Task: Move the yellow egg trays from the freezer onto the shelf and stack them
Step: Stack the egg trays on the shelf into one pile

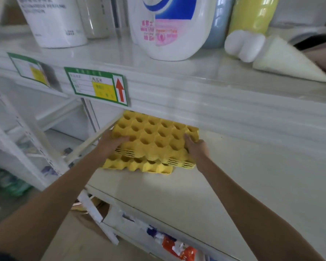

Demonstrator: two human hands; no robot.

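From the head camera, an upper shelf (196, 72) is hanging over the scene, carrying a white tub (53, 21), a large white detergent jug (169, 27), a yellow bottle (252, 14) and a white cone-shaped bag (288, 61). A green-bordered label with a red arrow (97, 86) is sitting on its front edge, and that edge is hiding the far part of the trays below. Colourful packets (175, 243) are showing on a level underneath.

The yellow egg trays (154, 140) are lying on the lower shelf (224, 185), toward its left end, the upper stack sitting askew over a bottom tray (137, 165) that is poking out in front. They are lying between the two hands.

The left hand (111, 143) is pressing on the stack's left edge, fingers spread over the cups. The right hand (196, 146) is gripping the right edge, fingers curled onto the top tray.
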